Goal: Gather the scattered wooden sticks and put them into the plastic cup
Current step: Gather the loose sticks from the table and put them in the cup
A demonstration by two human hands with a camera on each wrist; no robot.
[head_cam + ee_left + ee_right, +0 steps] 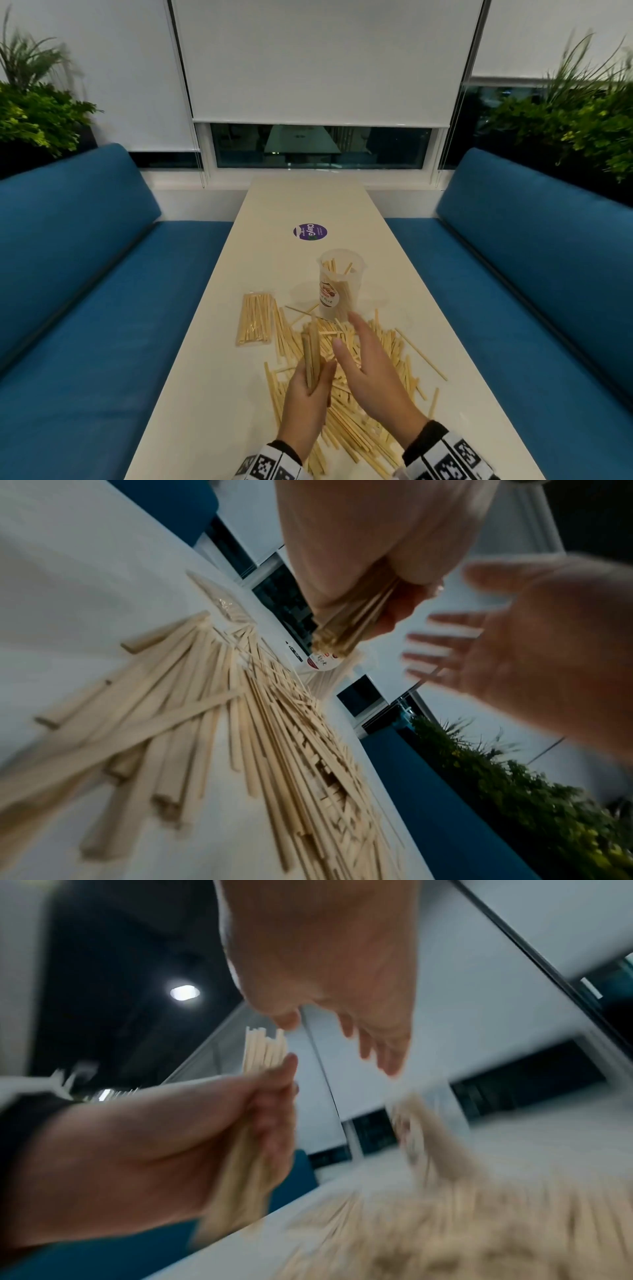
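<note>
A heap of pale wooden sticks (373, 404) lies scattered on the near half of the cream table (308, 205). My left hand (308, 387) grips an upright bundle of sticks (312, 353) above the heap; the same bundle of sticks (346, 626) shows in the left wrist view and, as a bundle of sticks (263, 1050), in the right wrist view. My right hand (363, 359) hovers beside the bundle with fingers straight and spread, holding nothing. Just beyond it stands the clear plastic cup (339, 284), which holds several sticks.
A clear packet of sticks (255, 318) lies left of the heap. A purple round sticker (310, 232) sits beyond the cup. Blue benches (102, 308) run along both sides of the table, with plants (582, 113) behind them.
</note>
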